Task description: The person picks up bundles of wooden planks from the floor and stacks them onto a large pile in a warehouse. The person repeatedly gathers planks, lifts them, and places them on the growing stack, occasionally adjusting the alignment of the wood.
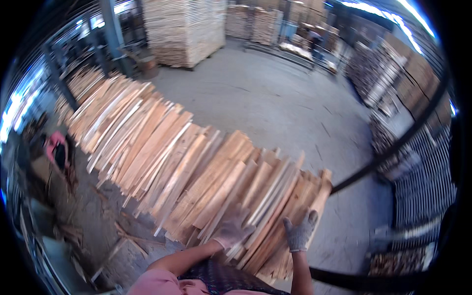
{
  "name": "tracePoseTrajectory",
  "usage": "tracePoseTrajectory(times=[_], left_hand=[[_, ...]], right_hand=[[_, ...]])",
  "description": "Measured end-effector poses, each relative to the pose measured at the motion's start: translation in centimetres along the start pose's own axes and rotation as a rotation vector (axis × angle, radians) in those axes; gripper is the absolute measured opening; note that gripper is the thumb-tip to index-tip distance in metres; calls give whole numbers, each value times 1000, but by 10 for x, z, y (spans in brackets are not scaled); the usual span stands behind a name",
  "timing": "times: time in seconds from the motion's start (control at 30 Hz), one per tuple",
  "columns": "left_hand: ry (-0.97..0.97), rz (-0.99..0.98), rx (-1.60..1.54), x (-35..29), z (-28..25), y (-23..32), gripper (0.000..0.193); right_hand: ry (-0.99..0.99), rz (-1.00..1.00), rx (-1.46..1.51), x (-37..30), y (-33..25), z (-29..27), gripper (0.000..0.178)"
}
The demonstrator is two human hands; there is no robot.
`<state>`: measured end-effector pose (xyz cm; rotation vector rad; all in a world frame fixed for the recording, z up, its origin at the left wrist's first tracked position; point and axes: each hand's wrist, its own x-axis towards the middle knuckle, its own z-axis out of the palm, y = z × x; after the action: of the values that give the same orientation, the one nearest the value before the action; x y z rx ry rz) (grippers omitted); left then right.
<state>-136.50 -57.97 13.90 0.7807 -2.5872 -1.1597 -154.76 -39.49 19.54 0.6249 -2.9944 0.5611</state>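
Note:
A long row of thin wooden boards lies side by side in front of me, running from far left to near right. My left hand, in a pale knitted glove, rests on the near part of the boards, its fingers stretched out to the right and slightly blurred. Over the right end of the row, my right hand, in a grey-white glove, touches the boards with thumb and fingers spread. Neither hand is closed round a board.
A tall stack of pale sheets stands beyond the row. On the left a person in pink bends down near scrap wood strips. Dark curved bar crosses the right side. Further wood stacks line the right.

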Motion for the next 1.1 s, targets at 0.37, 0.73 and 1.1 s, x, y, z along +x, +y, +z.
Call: tracePoseTrajectory(times=[0.37, 0.73, 1.1], left_hand=[[154, -142, 15, -7, 15, -8, 66], [216, -260, 27, -31, 17, -5, 76], [255, -618, -380, -403, 42, -120, 51]], right_hand=[[-12, -69, 27, 14, -13, 27, 90], [50, -192, -75, 9, 11, 38, 84], [-7, -146, -159, 6, 16, 34, 100]])
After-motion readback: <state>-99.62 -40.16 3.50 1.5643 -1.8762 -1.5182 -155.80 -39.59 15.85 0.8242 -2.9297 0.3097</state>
